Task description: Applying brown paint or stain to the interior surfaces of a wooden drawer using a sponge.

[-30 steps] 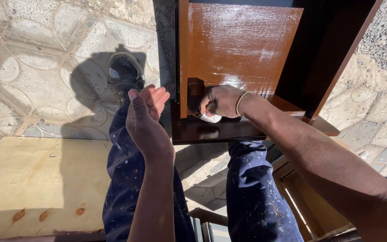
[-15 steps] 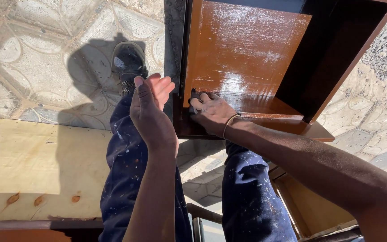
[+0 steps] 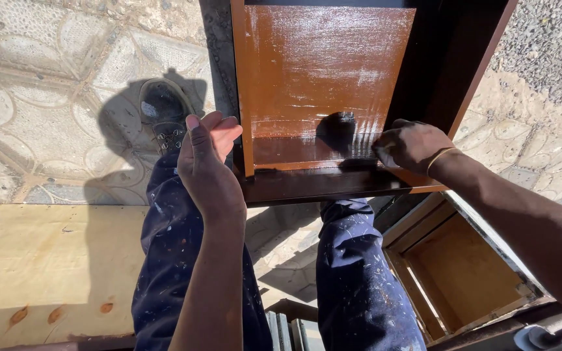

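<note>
Right hand closed on a pale rag against the glossy brown cabinet panel (likely wet, slippery, rigid), left hand open, empty, beside its edge.

The left hand is raised at about ten o'clock from the frame's centre, its forearm running up from six o'clock. The palm faces right, the fingers straight and close together, pointing toward twelve o'clock, the thumb lying alongside; it grips nothing. The right hand sits at about two o'clock, its forearm reaching in from four o'clock. Its back faces the camera, knuckles bent and fingers curled under. A thin band circles the right wrist.
</note>
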